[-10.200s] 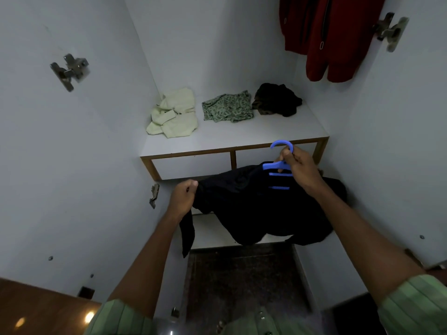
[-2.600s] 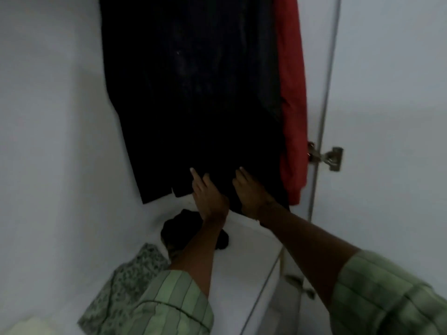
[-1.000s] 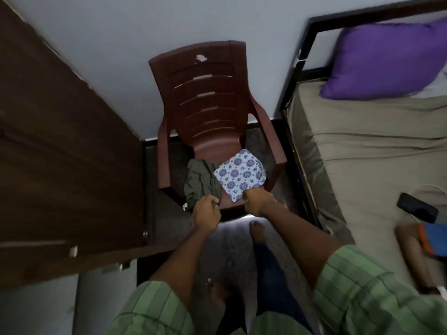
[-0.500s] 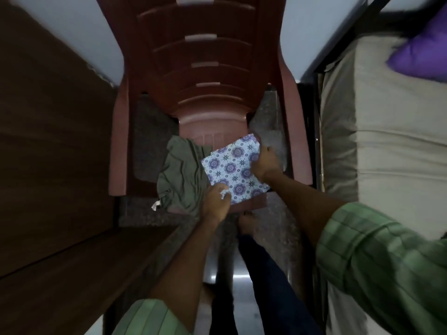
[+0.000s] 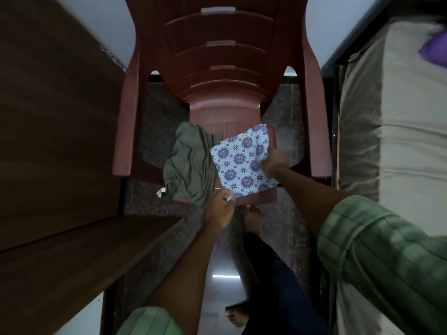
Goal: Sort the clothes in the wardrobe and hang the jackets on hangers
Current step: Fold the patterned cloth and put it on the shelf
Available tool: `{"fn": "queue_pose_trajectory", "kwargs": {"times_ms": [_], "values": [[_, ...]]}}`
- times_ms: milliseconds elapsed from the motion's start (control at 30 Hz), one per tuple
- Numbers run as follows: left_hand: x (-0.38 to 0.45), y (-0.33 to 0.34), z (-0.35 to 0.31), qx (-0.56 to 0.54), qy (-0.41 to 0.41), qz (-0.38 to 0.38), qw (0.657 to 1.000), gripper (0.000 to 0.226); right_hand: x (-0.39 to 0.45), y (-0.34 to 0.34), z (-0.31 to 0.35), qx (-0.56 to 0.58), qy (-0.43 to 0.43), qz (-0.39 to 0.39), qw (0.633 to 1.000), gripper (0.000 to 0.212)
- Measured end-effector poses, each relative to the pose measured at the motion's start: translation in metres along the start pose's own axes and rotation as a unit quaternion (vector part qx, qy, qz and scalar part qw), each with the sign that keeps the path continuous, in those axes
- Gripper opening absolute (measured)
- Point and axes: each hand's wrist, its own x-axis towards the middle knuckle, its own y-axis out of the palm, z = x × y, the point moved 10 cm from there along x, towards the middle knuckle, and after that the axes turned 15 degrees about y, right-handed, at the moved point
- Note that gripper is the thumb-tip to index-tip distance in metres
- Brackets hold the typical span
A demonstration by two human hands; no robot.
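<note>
A folded white cloth with a purple and blue flower pattern (image 5: pixel 243 163) lies on the front part of the seat of a dark red plastic armchair (image 5: pixel 217 68). Both hands hold this cloth. The left hand (image 5: pixel 221 209) pinches its near corner at the front edge of the seat, with the fingers curled around the fabric. The right hand (image 5: pixel 274 163) grips the right edge of the cloth, and its fingers are closed on it. The two hands are apart, one at each side of the cloth.

Just beside the patterned cloth, on the left part of the same seat, lies a crumpled olive green garment (image 5: pixel 188 165). It touches the patterned cloth and hangs a little over the front edge of the seat. A small white tag (image 5: pixel 160 191) sticks out at its lower left side; I cannot read any writing on it.

Both arms come out of green striped sleeves (image 5: pixel 377 250). Below the hands a bare foot (image 5: pixel 254 217) stands on the dark speckled floor (image 5: pixel 154 131), under a leg in dark blue trousers (image 5: pixel 273 274).

To the left of the chair is a brown wooden panel (image 5: pixel 55 141). To the right is a bed with a beige mattress (image 5: pixel 399 141), and a purple pillow (image 5: pixel 435 50) lies at its far end.
</note>
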Motion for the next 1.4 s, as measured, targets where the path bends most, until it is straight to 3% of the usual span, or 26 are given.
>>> {"fn": "queue_pose_trajectory", "kwargs": {"times_ms": [200,400,467,667,800,933,1067,1167,1267,1333,1400], "values": [[-0.068,-0.021,-0.024,-0.059,-0.024,-0.033,0.997,0.006,-0.112,-0.007,0.008,0.063,-0.081,0.096,0.99,0.026],[-0.193,-0.052,-0.061,-0.169,-0.061,-0.032,0.983,0.029,-0.267,-0.02,-0.034,0.173,-0.075,0.129,0.974,0.055],[-0.244,-0.067,-0.068,-0.198,-0.066,-0.039,0.977,0.038,-0.324,-0.021,-0.045,0.219,-0.096,0.156,0.958,0.039],[-0.405,-0.1,-0.022,-0.218,-0.128,-0.093,0.963,0.031,-0.473,-0.009,-0.063,0.245,-0.155,0.2,0.936,0.02],[-0.494,-0.112,0.029,-0.319,-0.174,-0.134,0.922,0.041,-0.579,0.032,-0.049,0.196,-0.23,0.287,0.909,0.01],[-0.561,-0.138,0.064,-0.456,-0.177,-0.19,0.851,0.073,-0.673,0.091,-0.023,0.116,-0.272,0.377,0.878,0.011],[-0.618,-0.19,0.083,-0.587,-0.134,-0.268,0.752,0.077,-0.756,0.141,0.006,0.055,-0.292,0.44,0.847,0.011],[-0.657,-0.254,0.085,-0.661,-0.044,-0.351,0.662,0.062,-0.825,0.171,0.03,-0.013,-0.316,0.485,0.815,0.021],[-0.696,-0.325,0.099,-0.648,0.025,-0.427,0.631,0.044,-0.878,0.2,0.061,-0.089,-0.346,0.492,0.794,0.032],[-0.718,-0.362,0.114,-0.611,0.019,-0.458,0.645,0.041,-0.906,0.218,0.085,-0.125,-0.372,0.49,0.779,0.05],[-0.747,-0.402,0.142,-0.571,-0.007,-0.493,0.657,0.045,-0.935,0.234,0.111,-0.147,-0.387,0.486,0.77,0.044]]}}
